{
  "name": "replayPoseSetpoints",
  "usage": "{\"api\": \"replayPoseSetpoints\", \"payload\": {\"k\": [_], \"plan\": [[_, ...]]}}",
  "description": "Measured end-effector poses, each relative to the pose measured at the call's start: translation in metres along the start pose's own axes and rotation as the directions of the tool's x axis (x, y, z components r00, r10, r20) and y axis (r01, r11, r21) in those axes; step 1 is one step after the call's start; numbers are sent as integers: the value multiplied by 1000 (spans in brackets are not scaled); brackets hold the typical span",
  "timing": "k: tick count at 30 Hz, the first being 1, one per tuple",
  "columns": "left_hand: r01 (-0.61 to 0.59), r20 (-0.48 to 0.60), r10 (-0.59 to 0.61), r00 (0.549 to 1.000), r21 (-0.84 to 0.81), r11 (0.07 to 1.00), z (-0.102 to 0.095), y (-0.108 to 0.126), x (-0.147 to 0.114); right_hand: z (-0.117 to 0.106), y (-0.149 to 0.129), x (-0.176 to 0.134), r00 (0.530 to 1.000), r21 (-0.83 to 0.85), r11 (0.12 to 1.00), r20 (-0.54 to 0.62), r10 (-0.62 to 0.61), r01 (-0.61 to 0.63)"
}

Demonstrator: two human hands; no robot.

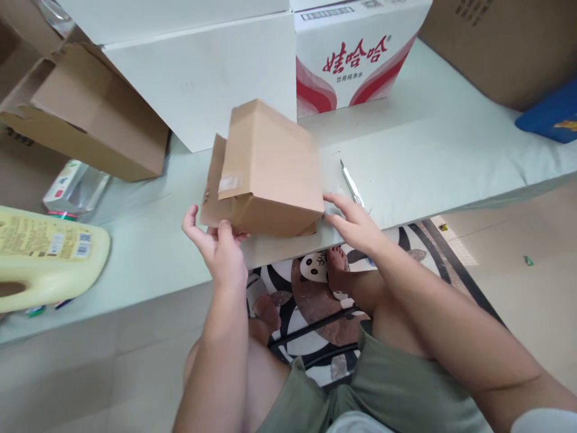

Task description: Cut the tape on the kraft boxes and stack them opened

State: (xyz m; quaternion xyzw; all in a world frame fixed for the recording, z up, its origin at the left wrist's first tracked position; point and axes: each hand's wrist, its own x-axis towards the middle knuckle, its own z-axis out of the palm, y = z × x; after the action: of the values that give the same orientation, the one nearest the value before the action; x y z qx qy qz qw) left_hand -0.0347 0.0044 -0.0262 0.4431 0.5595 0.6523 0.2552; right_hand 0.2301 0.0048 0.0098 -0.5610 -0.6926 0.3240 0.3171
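Observation:
A small brown cardboard box (282, 162) sits tilted near the front edge of the cloth-covered table, with a loose flap (211, 183) standing out on its left side. My left hand (220, 249) grips its lower left corner, thumb against the near edge and some fingers underneath; the index finger sticks out to the left. At the lower right corner, my right hand (356, 225) has its fingers stretched out, fingertips at or touching the cardboard. A white-handled craft knife (351, 183) lies just beyond that hand, blade pointing away.
Behind stand a large white box (202, 84) and a white carton with red lettering (356, 66). To the left are an open brown carton (103, 114), a clear plastic bottle (76, 186) and a yellow jug (49, 258). A blue object (550, 114) is at far right.

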Motion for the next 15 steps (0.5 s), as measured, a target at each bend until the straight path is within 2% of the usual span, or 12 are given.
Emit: {"api": "replayPoseSetpoints", "payload": {"k": [3, 5, 7, 10, 12, 15], "plan": [[185, -14, -184, 983, 70, 980, -6, -1, 8, -2, -2, -1, 988, 114, 985, -74, 139, -130], [230, 7, -233, 972, 150, 962, -6, 3, 11, -2, -3, 0, 975, 115, 972, -62, 214, -206], [195, 22, -206, 978, 234, 952, -5, 10, 14, -1, -3, 2, 974, 126, 967, -25, 226, -221], [121, -6, -124, 992, 284, 951, 1, 18, 16, 4, -3, 4, 991, 220, 968, -30, 132, -123], [111, -17, -110, 994, 218, 970, 5, 22, 14, 9, -1, 6, 993, 266, 962, -75, 94, -71], [89, 41, -91, 995, 53, 995, 9, 22, 12, 15, 1, 8, 989, 310, 948, -101, 107, -71]]}}
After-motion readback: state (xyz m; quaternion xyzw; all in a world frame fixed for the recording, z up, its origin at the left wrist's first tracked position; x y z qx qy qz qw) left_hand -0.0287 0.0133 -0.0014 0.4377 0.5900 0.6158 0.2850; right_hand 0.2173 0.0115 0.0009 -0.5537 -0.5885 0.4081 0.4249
